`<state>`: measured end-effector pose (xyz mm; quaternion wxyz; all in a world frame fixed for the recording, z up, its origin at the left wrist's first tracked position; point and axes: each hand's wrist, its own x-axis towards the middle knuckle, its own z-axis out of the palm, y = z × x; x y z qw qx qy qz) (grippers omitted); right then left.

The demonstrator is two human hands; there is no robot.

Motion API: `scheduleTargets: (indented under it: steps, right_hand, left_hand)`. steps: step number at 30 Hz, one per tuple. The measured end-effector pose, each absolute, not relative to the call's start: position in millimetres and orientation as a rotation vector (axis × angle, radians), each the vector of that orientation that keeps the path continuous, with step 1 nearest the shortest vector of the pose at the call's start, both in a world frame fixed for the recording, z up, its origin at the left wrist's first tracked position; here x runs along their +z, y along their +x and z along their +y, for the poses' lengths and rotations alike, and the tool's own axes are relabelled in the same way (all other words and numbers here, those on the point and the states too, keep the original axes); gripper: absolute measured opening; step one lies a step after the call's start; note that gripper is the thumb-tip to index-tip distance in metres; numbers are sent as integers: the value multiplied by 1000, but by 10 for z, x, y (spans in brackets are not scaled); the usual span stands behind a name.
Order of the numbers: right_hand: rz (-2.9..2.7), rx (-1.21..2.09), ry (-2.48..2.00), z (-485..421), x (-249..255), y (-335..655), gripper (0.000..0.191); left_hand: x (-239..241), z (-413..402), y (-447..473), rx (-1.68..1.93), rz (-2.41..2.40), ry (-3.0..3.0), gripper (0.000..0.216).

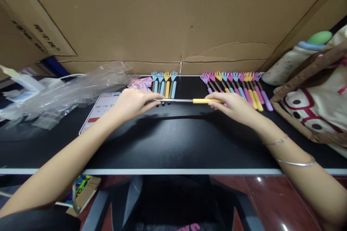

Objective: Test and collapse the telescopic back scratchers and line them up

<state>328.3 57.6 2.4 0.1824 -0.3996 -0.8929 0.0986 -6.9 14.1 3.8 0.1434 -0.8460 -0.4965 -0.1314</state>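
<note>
A phone [93, 115] lies on the black surface [173, 144], its screen showing digits that begin 00:18, and the left forearm passes partly in front of it. To the right of the phone, a yellow-handled rod [179, 100] is held level above the surface, its dark shadow falling below. The left hand [134, 103], just beside the phone, pinches the rod's metal end between thumb and fingers. The right hand [234, 106], well to the phone's right, is closed around the yellow grip. The left fingers cover the rod's far end, so I can't fairly say whether it carries a claw like the others.

Beyond the phone and to its right, pink packets [141, 83] lie next to a short row of back scratchers [167, 86], three blue and one yellow, claws pointing away. Much farther right of the phone is a longer row of mixed-colour back scratchers [255, 97], partly behind the right hand. A clear plastic bag [100, 79] spreads to the phone's left and beyond it, and a cream bag [325, 104] stands at the far right from it.
</note>
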Motion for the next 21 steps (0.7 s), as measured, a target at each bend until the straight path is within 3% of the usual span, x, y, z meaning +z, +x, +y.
scheduleTargets:
  steps: [12,21]
  right_hand:
    - [-2505,588,-1119,578,78,3300,35]
    - [-2412,1213,-1040,550,89,3341,42]
  left_hand:
    - [40,142,-107,-465,-1295,-2388,33]
    - [52,166,-129,-630,-958,-2300,28]
